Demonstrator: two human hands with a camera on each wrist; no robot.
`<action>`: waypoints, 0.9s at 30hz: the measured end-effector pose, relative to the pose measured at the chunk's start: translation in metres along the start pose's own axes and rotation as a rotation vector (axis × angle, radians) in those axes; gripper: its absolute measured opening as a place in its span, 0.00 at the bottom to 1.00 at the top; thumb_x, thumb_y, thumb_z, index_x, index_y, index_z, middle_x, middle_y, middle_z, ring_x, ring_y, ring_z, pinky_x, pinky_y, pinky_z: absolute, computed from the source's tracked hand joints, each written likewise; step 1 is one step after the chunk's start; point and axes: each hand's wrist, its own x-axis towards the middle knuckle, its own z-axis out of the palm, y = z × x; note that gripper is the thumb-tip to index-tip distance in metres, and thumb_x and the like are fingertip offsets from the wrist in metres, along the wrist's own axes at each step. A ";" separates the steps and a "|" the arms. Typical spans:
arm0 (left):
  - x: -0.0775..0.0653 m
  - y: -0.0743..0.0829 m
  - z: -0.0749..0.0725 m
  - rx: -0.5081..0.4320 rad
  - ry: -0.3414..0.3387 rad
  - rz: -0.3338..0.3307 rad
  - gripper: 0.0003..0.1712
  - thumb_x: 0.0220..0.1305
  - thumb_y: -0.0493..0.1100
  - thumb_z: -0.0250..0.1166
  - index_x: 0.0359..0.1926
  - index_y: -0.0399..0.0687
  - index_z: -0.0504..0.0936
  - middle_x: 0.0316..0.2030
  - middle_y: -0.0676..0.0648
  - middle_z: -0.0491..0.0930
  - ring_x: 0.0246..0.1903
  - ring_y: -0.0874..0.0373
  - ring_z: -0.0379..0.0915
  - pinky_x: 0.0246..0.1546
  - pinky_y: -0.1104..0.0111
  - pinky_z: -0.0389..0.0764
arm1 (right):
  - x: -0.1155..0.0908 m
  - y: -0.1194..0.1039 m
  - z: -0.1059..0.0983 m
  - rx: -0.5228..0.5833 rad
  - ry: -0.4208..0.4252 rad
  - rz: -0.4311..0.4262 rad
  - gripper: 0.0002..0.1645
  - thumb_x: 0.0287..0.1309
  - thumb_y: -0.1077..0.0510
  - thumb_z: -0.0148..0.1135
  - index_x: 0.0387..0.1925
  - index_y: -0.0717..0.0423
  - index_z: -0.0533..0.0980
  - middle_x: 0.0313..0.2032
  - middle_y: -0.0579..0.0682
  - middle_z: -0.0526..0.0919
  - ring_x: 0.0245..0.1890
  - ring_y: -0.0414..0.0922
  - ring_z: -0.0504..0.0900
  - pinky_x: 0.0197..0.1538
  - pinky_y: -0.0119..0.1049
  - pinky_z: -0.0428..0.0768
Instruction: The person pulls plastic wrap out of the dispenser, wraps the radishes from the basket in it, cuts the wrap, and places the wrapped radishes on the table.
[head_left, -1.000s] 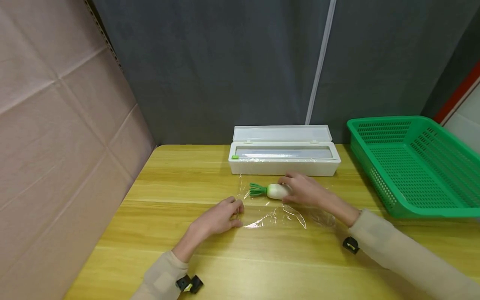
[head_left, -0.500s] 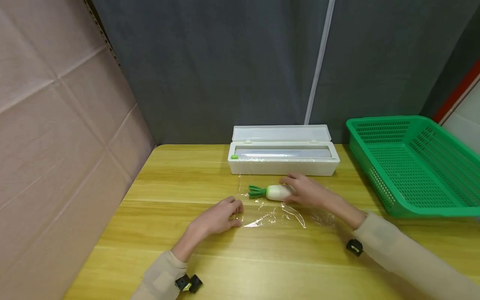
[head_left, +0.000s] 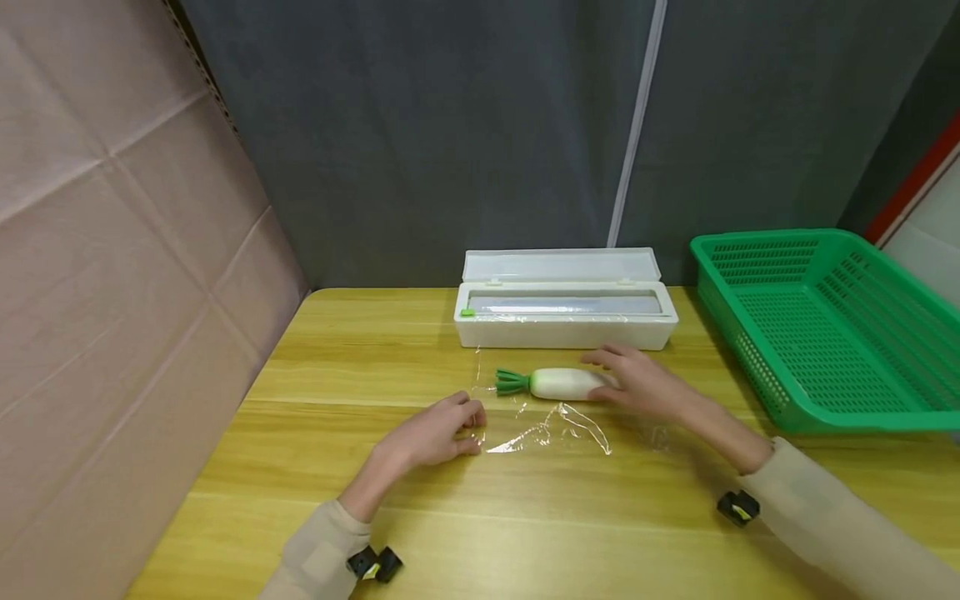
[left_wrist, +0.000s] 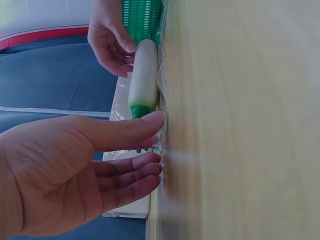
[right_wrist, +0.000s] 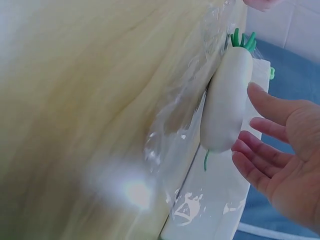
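A white daikon radish (head_left: 566, 384) with green leaf stalks lies on a sheet of clear cling film (head_left: 551, 433) spread over the table. My right hand (head_left: 648, 385) is at the radish's root end. In the right wrist view its thumb and fingers are spread and relaxed, not wrapped round the radish (right_wrist: 227, 100); whether a fingertip still touches cannot be told. At the film's left edge rests my left hand (head_left: 435, 432). Its fingertips touch the film on the table, thumb and fingers apart, as the left wrist view shows the hand (left_wrist: 85, 165).
Behind the radish stands a white cling film dispenser (head_left: 566, 335) with its lid up and a green slider (head_left: 467, 312) at the left. A green plastic basket (head_left: 780, 383) sits at the right of the wooden table (head_left: 337, 350). A dark curtain closes the back.
My right hand has loosened from the radish and drawn back to the right, baring more of its root end. The left hand has stayed at the film's edge.
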 end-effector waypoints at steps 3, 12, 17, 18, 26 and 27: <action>0.000 -0.001 0.000 -0.010 -0.009 0.002 0.15 0.64 0.43 0.72 0.49 0.44 0.80 0.45 0.50 0.76 0.43 0.57 0.75 0.48 0.64 0.80 | -0.008 0.003 -0.004 0.008 0.021 0.006 0.29 0.54 0.59 0.76 0.56 0.67 0.78 0.51 0.60 0.82 0.49 0.57 0.82 0.51 0.52 0.82; -0.001 -0.003 -0.002 -0.061 -0.043 0.005 0.17 0.62 0.44 0.73 0.49 0.44 0.81 0.45 0.50 0.76 0.44 0.56 0.75 0.50 0.63 0.80 | -0.035 0.010 -0.018 0.054 0.023 0.059 0.22 0.57 0.61 0.74 0.52 0.63 0.80 0.49 0.56 0.82 0.43 0.53 0.81 0.45 0.49 0.83; -0.002 -0.005 -0.002 -0.047 -0.056 0.010 0.14 0.62 0.42 0.73 0.47 0.47 0.81 0.43 0.52 0.74 0.43 0.57 0.73 0.48 0.64 0.79 | -0.048 0.016 -0.021 0.054 -0.006 0.033 0.18 0.57 0.61 0.74 0.49 0.61 0.81 0.44 0.51 0.82 0.39 0.46 0.80 0.42 0.44 0.83; -0.003 -0.005 -0.002 -0.049 -0.059 0.010 0.13 0.62 0.41 0.73 0.46 0.47 0.81 0.43 0.52 0.74 0.43 0.57 0.73 0.48 0.64 0.79 | -0.051 0.017 -0.021 0.059 -0.014 0.029 0.18 0.57 0.61 0.74 0.49 0.60 0.81 0.44 0.50 0.82 0.39 0.46 0.80 0.41 0.43 0.83; -0.005 -0.005 -0.005 -0.052 -0.062 0.040 0.05 0.64 0.38 0.70 0.39 0.49 0.82 0.39 0.52 0.72 0.39 0.56 0.70 0.42 0.68 0.77 | -0.070 0.024 -0.023 0.112 -0.131 0.030 0.14 0.58 0.55 0.74 0.44 0.54 0.82 0.40 0.42 0.81 0.37 0.39 0.77 0.39 0.37 0.81; -0.005 -0.005 -0.005 -0.052 -0.060 0.045 0.04 0.65 0.38 0.70 0.38 0.50 0.82 0.39 0.53 0.72 0.39 0.57 0.71 0.42 0.68 0.77 | -0.072 0.025 -0.023 0.119 -0.143 0.026 0.13 0.58 0.54 0.74 0.42 0.53 0.82 0.39 0.41 0.80 0.36 0.38 0.77 0.39 0.36 0.80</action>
